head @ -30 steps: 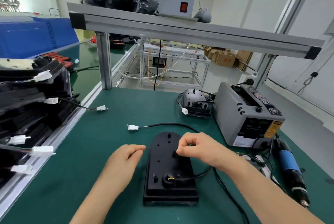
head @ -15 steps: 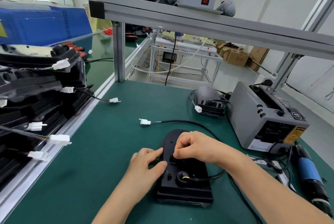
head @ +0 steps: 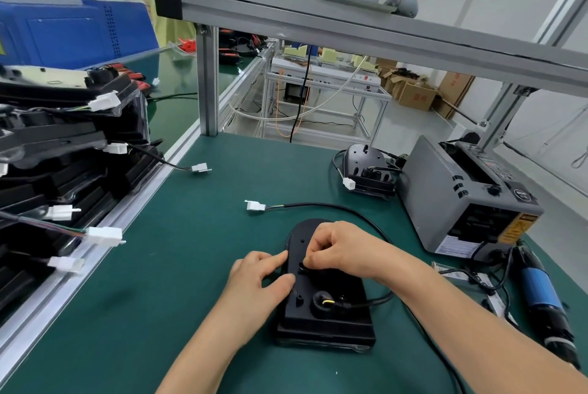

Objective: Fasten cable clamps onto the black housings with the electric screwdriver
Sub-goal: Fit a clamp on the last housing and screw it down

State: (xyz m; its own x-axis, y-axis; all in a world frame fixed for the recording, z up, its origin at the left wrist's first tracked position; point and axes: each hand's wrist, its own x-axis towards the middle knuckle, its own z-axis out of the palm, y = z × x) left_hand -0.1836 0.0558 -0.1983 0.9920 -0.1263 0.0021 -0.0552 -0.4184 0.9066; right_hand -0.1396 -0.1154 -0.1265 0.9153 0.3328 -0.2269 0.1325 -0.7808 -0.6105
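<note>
Black housing (head: 331, 320) lies flat on the green desk (head: 159, 298) just before the person. The left hand (head: 254, 285) braces thumb and forefinger against its left edge. The right hand (head: 343, 250) pinches a small dark piece, seemingly the cable clamp (head: 302, 266), onto its middle. The electric screwdriver (head: 541, 292) lies untouched at far right, so fastening looks still ahead, and stacked housings (head: 63, 155) wait at left.
</note>
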